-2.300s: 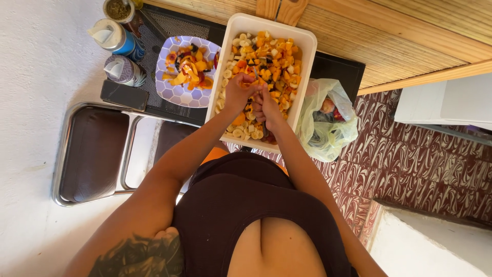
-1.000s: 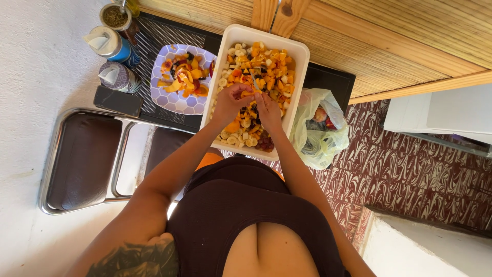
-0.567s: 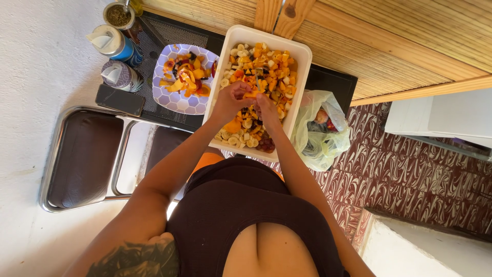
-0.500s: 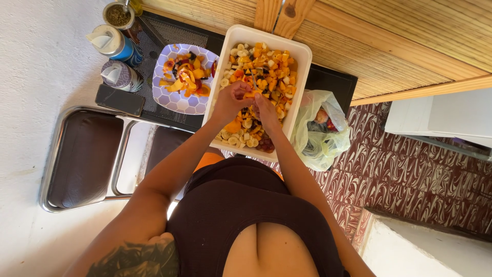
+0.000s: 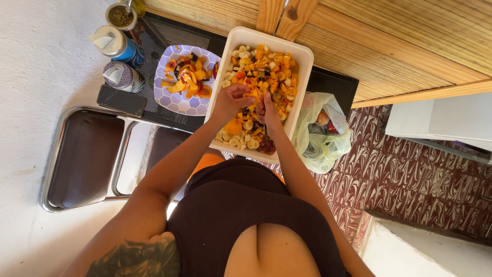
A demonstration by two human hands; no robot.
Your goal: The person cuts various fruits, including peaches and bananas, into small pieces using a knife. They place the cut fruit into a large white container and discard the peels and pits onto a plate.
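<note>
Both hands meet over the white tub (image 5: 302,61) of cut fruit (image 5: 261,72): the left hand (image 5: 233,97) pinches a soft, slippery orange piece, best held lightly; the right hand (image 5: 267,109) curls beside it, its hold unclear.

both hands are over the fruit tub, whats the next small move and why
Probably let the piece between the left hand and right hand drop into the white tub. Both hands meet just above the cut fruit, apparently working an orange piece; what the fingers grip is too small to tell.
</note>
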